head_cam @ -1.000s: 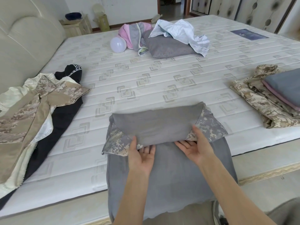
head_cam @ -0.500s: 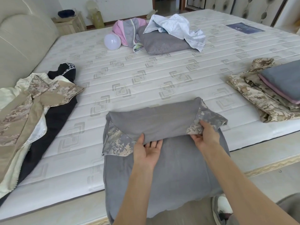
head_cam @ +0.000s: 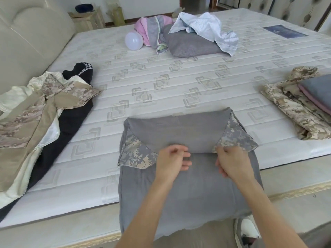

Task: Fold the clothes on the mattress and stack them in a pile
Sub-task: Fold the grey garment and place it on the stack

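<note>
We work on the grey shirt [head_cam: 189,185], which lies in the lower centre of the frame on the near edge of the mattress [head_cam: 161,83], its hem hanging over the edge toward us. The top part is folded down; the folded edge runs left to right across the frame. Both hands rest at that edge: the left hand [head_cam: 172,162] and the right hand [head_cam: 231,162], fingers curled at the cloth, though we cannot tell whether either pinches it. The folded pile [head_cam: 304,102] lies well apart at the right edge, nearer the right hand.
</note>
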